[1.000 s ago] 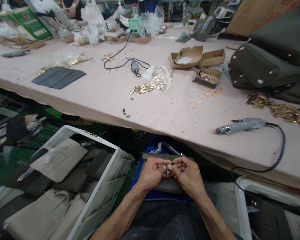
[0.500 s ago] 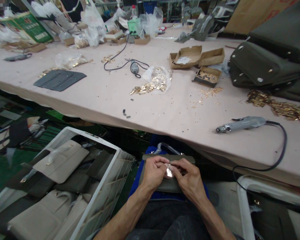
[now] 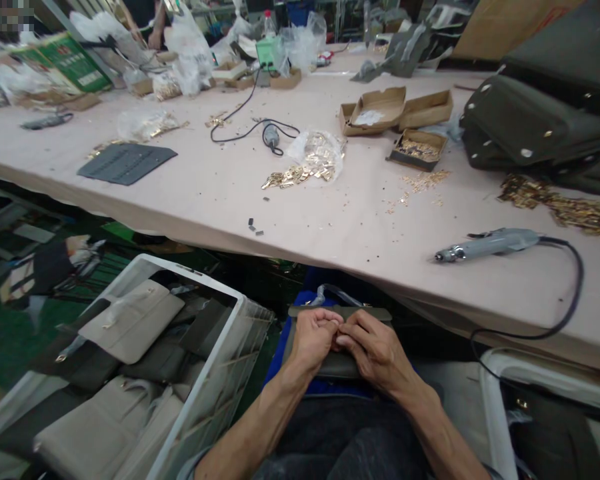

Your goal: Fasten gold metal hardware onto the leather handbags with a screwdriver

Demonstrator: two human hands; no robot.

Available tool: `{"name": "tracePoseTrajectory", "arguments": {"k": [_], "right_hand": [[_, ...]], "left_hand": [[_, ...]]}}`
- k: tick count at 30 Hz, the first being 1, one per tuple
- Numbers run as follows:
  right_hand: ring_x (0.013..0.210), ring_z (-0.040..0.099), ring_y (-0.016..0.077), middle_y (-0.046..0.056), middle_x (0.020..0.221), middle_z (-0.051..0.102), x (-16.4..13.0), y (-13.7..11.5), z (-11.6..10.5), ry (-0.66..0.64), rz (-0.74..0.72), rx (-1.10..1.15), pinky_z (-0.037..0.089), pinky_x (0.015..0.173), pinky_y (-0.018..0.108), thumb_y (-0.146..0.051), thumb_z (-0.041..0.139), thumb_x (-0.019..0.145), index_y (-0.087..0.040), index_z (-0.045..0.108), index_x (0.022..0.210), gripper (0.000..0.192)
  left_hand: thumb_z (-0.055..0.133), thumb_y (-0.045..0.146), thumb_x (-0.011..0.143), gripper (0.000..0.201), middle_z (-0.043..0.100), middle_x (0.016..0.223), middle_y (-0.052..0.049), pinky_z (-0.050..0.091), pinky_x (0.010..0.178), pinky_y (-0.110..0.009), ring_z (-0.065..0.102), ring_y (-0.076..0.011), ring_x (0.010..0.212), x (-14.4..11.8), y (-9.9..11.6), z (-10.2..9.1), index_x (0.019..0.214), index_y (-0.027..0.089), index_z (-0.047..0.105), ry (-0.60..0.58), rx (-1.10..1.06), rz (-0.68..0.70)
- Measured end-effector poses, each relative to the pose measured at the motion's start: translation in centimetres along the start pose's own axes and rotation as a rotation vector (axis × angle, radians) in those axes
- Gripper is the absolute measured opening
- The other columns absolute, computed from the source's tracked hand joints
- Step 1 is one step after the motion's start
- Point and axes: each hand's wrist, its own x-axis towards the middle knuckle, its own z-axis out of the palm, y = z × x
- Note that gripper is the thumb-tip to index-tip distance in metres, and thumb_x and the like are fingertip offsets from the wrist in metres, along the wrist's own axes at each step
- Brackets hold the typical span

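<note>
A dark olive bag piece [image 3: 336, 365] lies across my lap, below the table's front edge. My left hand [image 3: 314, 339] and my right hand [image 3: 376, 348] meet over its middle, fingertips pinched together and pressed against it. The small metal fitting they hold is hidden under the fingers. A clear plastic wrap [image 3: 330, 293] sticks up just behind the piece.
A grey electric screwdriver [image 3: 490, 243] with a black cable lies on the pink table [image 3: 220, 200] at the right. Gold fittings [image 3: 305, 170], cardboard boxes [image 3: 380, 107] and stacked olive bags [image 3: 530, 127] lie farther back. A white crate [image 3: 145, 265] of beige and grey bag pieces stands at my left.
The shiny fitting seen between my fingertips earlier is now covered by them. Both hands have closed tighter together and lowered onto the olive piece.
</note>
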Motion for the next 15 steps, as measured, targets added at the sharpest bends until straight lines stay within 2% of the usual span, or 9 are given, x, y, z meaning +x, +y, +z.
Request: {"name": "tracePoseTrajectory", "arguments": {"k": [3, 5, 11, 15], "right_hand": [[0.087, 0.058, 0.0207, 0.008, 0.099, 0.059, 0.4, 0.2, -0.1, -0.026, -0.036, 0.060, 0.051, 0.076, 0.033, -0.026, 0.061, 0.099, -0.021, 0.063, 0.120, 0.022], [0.088, 0.059, 0.0215, 0.008, 0.101, 0.059, 0.5, 0.4, -0.1, -0.026, -0.030, 0.079, 0.052, 0.077, 0.033, -0.025, 0.062, 0.098, -0.023, 0.062, 0.123, 0.025], [0.088, 0.059, 0.0209, 0.009, 0.100, 0.060, 0.2, 1.4, 0.1, -0.009, -0.032, 0.019, 0.052, 0.077, 0.033, -0.016, 0.053, 0.099, -0.022, 0.064, 0.119, 0.024], [0.082, 0.059, 0.0192, 0.009, 0.095, 0.061, 0.5, 2.3, 0.4, 0.031, -0.027, -0.044, 0.050, 0.073, 0.031, -0.014, 0.043, 0.101, -0.019, 0.069, 0.110, 0.028]], "left_hand": [[0.069, 0.022, 0.064, 0.015, 0.068, 0.058, -0.006, 0.047, 0.042, -0.021, 0.060, -0.0148, 0.046, 0.1, 0.2, 0.1, 0.074, 0.011, 0.072, 0.026, -0.031, -0.035], [0.068, 0.021, 0.065, 0.015, 0.069, 0.060, -0.007, 0.049, 0.044, -0.021, 0.062, -0.0158, 0.049, 0.1, 0.3, 0.1, 0.075, 0.011, 0.073, 0.034, -0.024, -0.041], [0.066, 0.017, 0.069, 0.014, 0.070, 0.061, -0.006, 0.048, 0.047, -0.020, 0.063, -0.0149, 0.052, 0.4, 0.2, 0.6, 0.078, 0.011, 0.075, 0.054, 0.035, -0.017], [0.065, 0.022, 0.078, 0.018, 0.072, 0.064, -0.009, 0.045, 0.047, -0.021, 0.067, -0.0174, 0.053, 0.2, 0.7, 0.4, 0.084, 0.011, 0.078, -0.029, 0.102, -0.058]]}}
